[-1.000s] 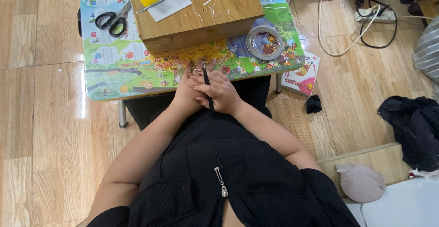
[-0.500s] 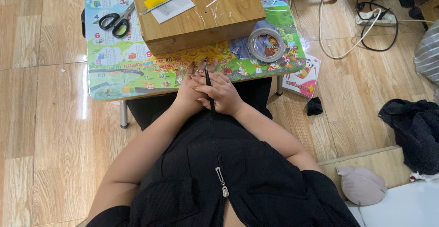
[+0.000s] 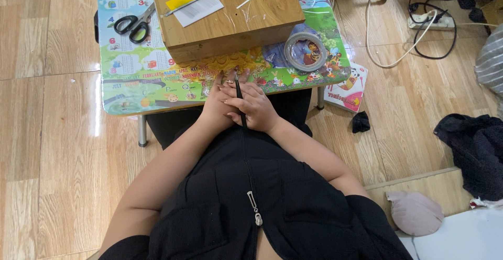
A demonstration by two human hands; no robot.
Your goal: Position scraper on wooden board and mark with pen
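Note:
My left hand (image 3: 219, 101) and my right hand (image 3: 253, 107) are pressed together at the near edge of a small colourful table (image 3: 131, 89). Between them a thin black stick-like tool (image 3: 240, 97) stands upright; both hands close around it. What its tip touches is hidden by the fingers. A wooden box (image 3: 230, 16) sits on the table just beyond the hands. A roll of clear tape (image 3: 305, 50) lies to the right of them.
Black-handled scissors (image 3: 133, 23) lie at the table's far left. A yellow and white card (image 3: 194, 6) and thin strips rest on the box. A booklet (image 3: 346, 87), white cables (image 3: 387, 45), dark cloth (image 3: 474, 150) and a grey cushion (image 3: 416, 213) lie on the wooden floor at right.
The view has shifted slightly; the hands stay clasped around the black tool at the table's edge with no clear movement.

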